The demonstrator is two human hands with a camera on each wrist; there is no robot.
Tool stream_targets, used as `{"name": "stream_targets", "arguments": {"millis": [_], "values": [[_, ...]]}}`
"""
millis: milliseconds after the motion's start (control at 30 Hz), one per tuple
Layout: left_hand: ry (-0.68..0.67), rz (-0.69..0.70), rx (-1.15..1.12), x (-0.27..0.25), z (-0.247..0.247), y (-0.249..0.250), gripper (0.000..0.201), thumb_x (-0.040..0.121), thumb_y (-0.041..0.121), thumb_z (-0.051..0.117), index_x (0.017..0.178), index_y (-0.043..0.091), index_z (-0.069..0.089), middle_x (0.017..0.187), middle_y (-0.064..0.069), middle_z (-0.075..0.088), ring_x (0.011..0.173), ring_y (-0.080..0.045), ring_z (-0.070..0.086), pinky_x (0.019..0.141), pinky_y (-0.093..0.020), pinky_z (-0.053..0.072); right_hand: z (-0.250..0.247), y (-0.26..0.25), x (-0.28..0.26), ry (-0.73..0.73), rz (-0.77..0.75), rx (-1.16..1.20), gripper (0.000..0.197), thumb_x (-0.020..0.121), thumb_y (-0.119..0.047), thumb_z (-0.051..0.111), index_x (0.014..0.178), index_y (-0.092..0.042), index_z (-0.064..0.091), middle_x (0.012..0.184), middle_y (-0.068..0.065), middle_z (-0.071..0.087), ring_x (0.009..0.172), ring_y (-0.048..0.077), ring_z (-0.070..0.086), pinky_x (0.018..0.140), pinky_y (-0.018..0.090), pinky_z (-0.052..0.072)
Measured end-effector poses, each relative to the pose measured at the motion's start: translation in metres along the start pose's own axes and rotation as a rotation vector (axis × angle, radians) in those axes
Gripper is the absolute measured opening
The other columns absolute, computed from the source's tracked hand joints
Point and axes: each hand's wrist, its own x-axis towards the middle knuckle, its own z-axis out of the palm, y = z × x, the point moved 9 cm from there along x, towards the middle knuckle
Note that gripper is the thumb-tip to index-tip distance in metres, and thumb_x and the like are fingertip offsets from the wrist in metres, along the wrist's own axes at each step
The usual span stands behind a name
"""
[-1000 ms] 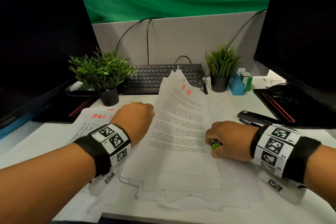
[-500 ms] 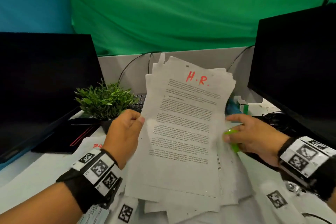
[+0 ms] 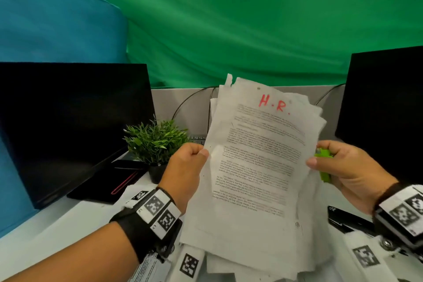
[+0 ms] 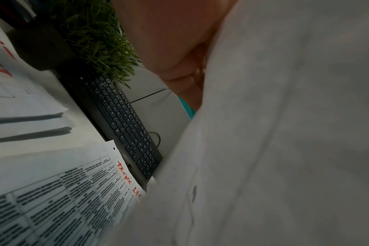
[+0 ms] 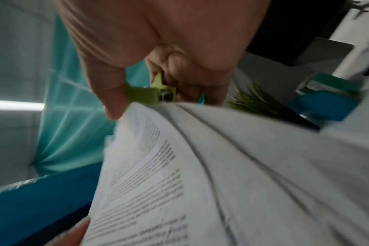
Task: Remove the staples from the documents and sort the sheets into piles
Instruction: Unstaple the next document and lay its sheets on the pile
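Stack of sheets [image 3: 256, 167] held upright above the bench [image 3: 52, 233], top page marked "H.R." in red, bottom edges close over the loose papers [image 3: 231, 268] lying underneath, contact there not clear. Left hand [image 3: 186, 167] pinching the left edge, thumb in front and fingers behind; right hand [image 3: 343, 167] pinching the right edge while also curled round the green staple remover [image 3: 322, 155]. Edges uneven, upper corners ragged, small holes showing near the top. Best handled, probably, by loosening both pinches slightly and tapping the bottom edge down on a bare patch of bench, not on the loose papers, to square the pile. Worth keeping the remover's metal end turned away from the pages, so nothing tears or snags. Another pile [image 4: 59, 198], headed in red, lying flat by the keyboard [image 4: 124, 123]: better kept well apart from the H.R. stack when setting down.
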Motion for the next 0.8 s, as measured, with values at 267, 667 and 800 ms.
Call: {"name": "stream_targets", "arguments": {"millis": [267,667,800], "values": [[-0.466,-0.294,-0.302,-0.007,0.031,-0.040,0.031,0.098,-0.008,0.049,0.126,-0.002,0.059,0.127,-0.026,0.068,0.119,-0.047,0.063,0.107,-0.064,0.045,0.005,-0.010,0.015,0.013,-0.045,-0.118,0.061,0.046,-0.023,0.091,0.102,-0.009,0.070,0.093,0.014,0.077,0.088,0.032,0.075,0.077,0.042,0.062],[-0.320,-0.417,-0.434,-0.001,0.031,-0.078,0.035,0.097,0.005,0.048,0.127,0.005,0.066,0.121,-0.020,0.073,0.118,-0.041,0.066,0.105,-0.056,0.050,0.008,0.017,0.011,0.116,0.103,-0.298,0.042,0.069,-0.007,0.086,0.104,-0.010,0.062,0.091,0.020,0.070,0.072,0.027,0.067,0.065,0.037,0.055],[-0.313,-0.478,-0.253,-0.003,0.039,-0.094,0.019,0.098,0.010,0.052,0.107,0.008,0.069,0.093,-0.009,0.079,0.080,-0.024,0.076,0.065,-0.033,0.062,0.035,0.035,-0.002,-0.038,0.187,-0.409,0.045,0.064,-0.015,0.089,0.104,-0.014,0.068,0.084,0.014,0.072,0.068,0.024,0.066,0.063,0.034,0.055]]}}
